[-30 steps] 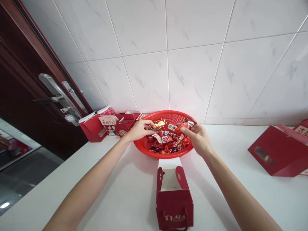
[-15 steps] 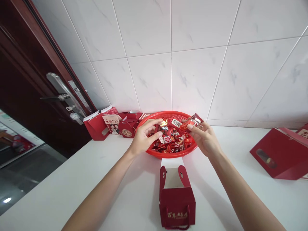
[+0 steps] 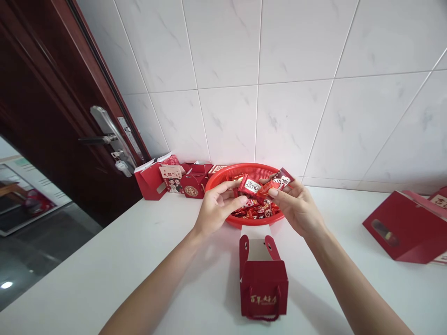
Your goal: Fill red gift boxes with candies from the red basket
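Wrapped red candies [image 3: 256, 210] fill part of a red plastic basket [image 3: 251, 167] by the wall. My right hand [image 3: 298, 202] is closed on several candies [image 3: 282, 178] above the basket's right side. Over the left side, my left hand [image 3: 220, 204] has its fingers curled around candies, a red and white one [image 3: 250, 185] showing at its fingertips. Nearer to me stands a dark red carton [image 3: 263, 286] with its top flaps up, a white flap toward the basket and a cord handle hanging on its front.
Red gift boxes [image 3: 194, 180] and a red bag [image 3: 151, 182] stand at the back left by a dark door [image 3: 63, 93]. A larger red box [image 3: 407, 225] lies on the white table [image 3: 146, 260] at the right.
The view has shifted, so most things appear slightly further right. My left hand has come closer to the candies at my right hand, and a red and white candy now shows at its fingertips.
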Demonstrator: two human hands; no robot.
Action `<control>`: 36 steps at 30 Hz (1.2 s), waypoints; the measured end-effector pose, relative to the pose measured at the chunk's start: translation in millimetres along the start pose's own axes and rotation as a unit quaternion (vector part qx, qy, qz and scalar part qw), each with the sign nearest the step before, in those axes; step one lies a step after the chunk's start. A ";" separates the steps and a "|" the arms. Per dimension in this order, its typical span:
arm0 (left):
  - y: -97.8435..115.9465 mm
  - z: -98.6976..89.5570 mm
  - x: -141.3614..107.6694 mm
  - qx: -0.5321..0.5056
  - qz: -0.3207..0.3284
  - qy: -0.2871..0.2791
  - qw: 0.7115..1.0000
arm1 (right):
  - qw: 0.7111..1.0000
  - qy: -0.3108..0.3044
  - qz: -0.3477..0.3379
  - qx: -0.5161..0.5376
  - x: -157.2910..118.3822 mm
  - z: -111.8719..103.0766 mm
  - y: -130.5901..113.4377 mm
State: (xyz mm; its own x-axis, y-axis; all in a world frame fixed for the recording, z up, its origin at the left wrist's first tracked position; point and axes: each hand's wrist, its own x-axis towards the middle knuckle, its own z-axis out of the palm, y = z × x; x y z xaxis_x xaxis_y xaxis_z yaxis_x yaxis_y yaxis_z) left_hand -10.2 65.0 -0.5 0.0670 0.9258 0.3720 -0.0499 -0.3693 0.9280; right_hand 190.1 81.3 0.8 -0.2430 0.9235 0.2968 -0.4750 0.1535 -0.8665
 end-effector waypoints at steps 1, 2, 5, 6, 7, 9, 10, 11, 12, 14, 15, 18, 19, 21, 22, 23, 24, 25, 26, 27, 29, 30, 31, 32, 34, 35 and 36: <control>1.1 0.2 -1.3 0.000 0.005 0.003 1.000 | 1.000 0.001 0.000 0.006 -0.8 1.1 -0.3; 1.8 0.6 -2.4 0.003 0.011 0.006 1.000 | 1.000 0.003 0.001 0.010 -1.6 2.2 -0.3; 2.5 2.7 -5.7 0.019 0.026 0.015 0.999 | 1.000 0.001 0.011 0.011 -3.9 4.8 -0.4; 2.7 3.6 -6.9 0.024 0.031 0.013 0.999 | 1.000 -0.005 0.017 0.009 -4.8 5.5 -0.7; 3.2 4.4 -8.1 0.028 0.033 0.010 0.999 | 1.000 -0.011 0.021 0.004 -5.9 6.1 -1.5; 5.8 5.0 -10.8 0.033 0.029 -0.001 0.999 | 1.000 -0.019 0.021 -0.012 -8.2 7.1 -4.8; 7.9 4.6 -12.1 0.035 0.023 -0.007 0.999 | 0.999 -0.024 0.017 -0.026 -9.6 7.4 -7.6; 10.5 3.5 -13.5 0.040 0.016 -0.013 0.999 | 0.999 -0.030 0.009 -0.043 -11.0 7.4 -11.3; 13.4 1.9 -14.8 0.051 0.009 -0.019 0.998 | 0.997 -0.037 -0.002 -0.062 -12.6 7.2 -15.9; 19.2 -2.4 -17.7 0.105 0.001 -0.038 0.994 | 0.993 -0.051 -0.028 -0.104 -16.3 5.9 -27.1; 21.8 -4.5 -19.5 0.148 -0.005 -0.057 0.987 | 0.990 -0.054 -0.041 -0.124 -18.4 4.7 -33.3; 27.4 -7.6 -26.7 0.290 -0.041 -0.172 0.941 | 0.979 -0.055 -0.070 -0.181 -25.7 0.5 -51.2; 28.8 -7.0 -29.8 0.325 -0.058 -0.220 0.918 | 0.976 -0.058 -0.075 -0.195 -28.1 -0.6 -56.0; 31.8 -3.9 -36.6 0.370 -0.085 -0.298 0.876 | 0.973 -0.074 -0.075 -0.205 -31.9 -1.7 -62.4; 33.2 -1.8 -40.1 0.384 -0.095 -0.322 0.860 | 0.973 -0.089 -0.067 -0.201 -33.0 -1.7 -63.7; 34.6 0.2 -43.6 0.394 -0.107 -0.333 0.850 | 0.974 -0.107 -0.054 -0.193 -33.5 -1.4 -63.8; 35.6 1.8 -47.0 0.400 -0.122 -0.334 0.845 | 0.974 -0.127 -0.039 -0.181 -33.4 -0.9 -62.5; 36.3 3.0 -50.3 0.403 -0.139 -0.328 0.843 | 0.975 -0.148 -0.021 -0.167 -32.6 -0.3 -60.0; 36.5 3.7 -53.5 0.401 -0.154 -0.321 0.844 | 0.974 -0.170 -0.003 -0.150 -31.3 0.2 -56.2; 36.3 3.8 -56.5 0.392 -0.162 -0.313 0.850 | 0.973 -0.191 0.016 -0.130 -29.5 0.5 -51.5; 35.2 3.1 -61.7 0.355 -0.159 -0.304 0.870 | 0.967 -0.231 0.054 -0.091 -25.2 0.3 -39.5; 34.8 2.3 -63.6 0.329 -0.156 -0.307 0.879 | 0.961 -0.254 0.075 -0.075 -22.9 -0.3 -33.0; 34.6 1.5 -64.9 0.300 -0.156 -0.312 0.888 | 0.953 -0.279 0.095 -0.066 -20.7 -1.2 -26.4; 34.8 0.6 -65.6 0.274 -0.161 -0.316 0.894 | 0.943 -0.305 0.116 -0.064 -18.6 -2.2 -20.4; 36.3 -0.9 -65.9 0.249 -0.177 -0.323 0.896 | 0.925 -0.339 0.150 -0.079 -15.4 -4.8 -11.3; 37.5 -1.4 -65.9 0.256 -0.183 -0.327 0.891 | 0.918 -0.347 0.166 -0.093 -14.2 -6.1 -9.0; 38.9 -1.6 -66.1 0.273 -0.186 -0.331 0.884 | 0.913 -0.349 0.180 -0.110 -13.4 -7.2 -8.4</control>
State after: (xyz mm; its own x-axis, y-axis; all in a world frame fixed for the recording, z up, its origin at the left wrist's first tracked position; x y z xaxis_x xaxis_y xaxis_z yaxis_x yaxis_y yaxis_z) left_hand -18.1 -10.3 11.0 0.5548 0.8082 -0.1976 0.5751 -0.2009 0.7930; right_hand 203.5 70.1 1.2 -0.8667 0.4901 0.0933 -0.0948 0.0218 -0.9953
